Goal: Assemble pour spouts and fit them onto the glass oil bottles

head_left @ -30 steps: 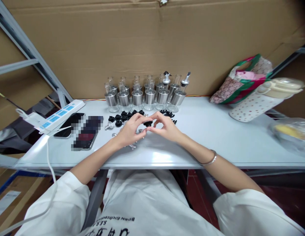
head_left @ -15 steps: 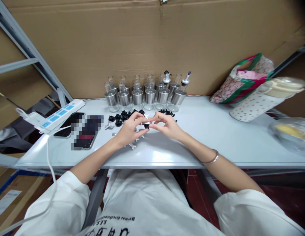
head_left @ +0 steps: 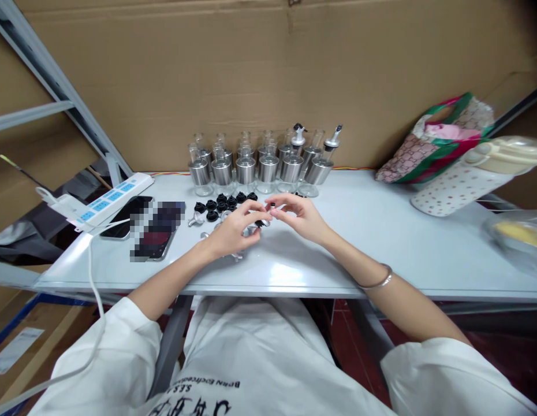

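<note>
Near the table's middle, my left hand is closed on a silver and black pourer top, held by the fingertips. Close beside it, my right hand pinches a small black piece at the pourer's upper end. Several black stoppers lie behind my left hand. Silver spout pieces are scattered around and partly under that hand. Rows of glass bottles with steel sleeves stand at the back; two of them, at the right, carry pourers.
Two phones and a white power strip with a cable lie at the left. To the right are a patterned bag, a dotted flask and a plastic-wrapped bowl. A cardboard wall rises behind.
The pourer top has gone from upright to tilted between my hands. My right hand's fingertips have moved up to a small black piece. The whole view has shifted slightly.
</note>
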Action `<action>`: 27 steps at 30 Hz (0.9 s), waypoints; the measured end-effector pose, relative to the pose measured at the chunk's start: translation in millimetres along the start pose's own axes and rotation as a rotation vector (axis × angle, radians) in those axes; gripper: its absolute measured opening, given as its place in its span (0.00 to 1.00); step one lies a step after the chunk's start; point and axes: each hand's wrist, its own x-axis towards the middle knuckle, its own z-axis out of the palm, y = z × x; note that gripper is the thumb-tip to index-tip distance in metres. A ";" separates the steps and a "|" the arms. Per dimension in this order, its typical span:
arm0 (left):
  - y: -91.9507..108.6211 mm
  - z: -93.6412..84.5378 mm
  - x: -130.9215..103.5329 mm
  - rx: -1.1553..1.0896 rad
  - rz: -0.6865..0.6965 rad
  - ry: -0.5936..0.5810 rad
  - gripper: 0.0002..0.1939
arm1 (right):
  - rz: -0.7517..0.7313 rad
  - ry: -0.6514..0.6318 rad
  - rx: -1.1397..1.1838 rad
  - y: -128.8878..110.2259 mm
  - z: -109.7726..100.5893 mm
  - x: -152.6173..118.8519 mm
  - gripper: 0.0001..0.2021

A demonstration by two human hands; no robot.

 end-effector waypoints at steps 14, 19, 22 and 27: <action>-20.7 -66.5 -16.0 0.373 -0.403 -0.117 0.22 | 0.040 0.125 0.062 0.9 -7.0 3.3 0.15; -77.0 -147.0 -70.0 0.778 -1.176 -0.178 0.30 | 0.049 0.283 0.010 0.5 -31.6 5.5 0.12; -100.8 -173.9 -94.4 0.748 -1.393 -0.441 0.32 | 0.064 0.372 -0.057 8.4 -54.6 10.3 0.07; -113.8 -184.3 -101.5 0.684 -1.542 -0.547 0.30 | 0.246 0.223 -0.406 29.4 -85.5 17.2 0.09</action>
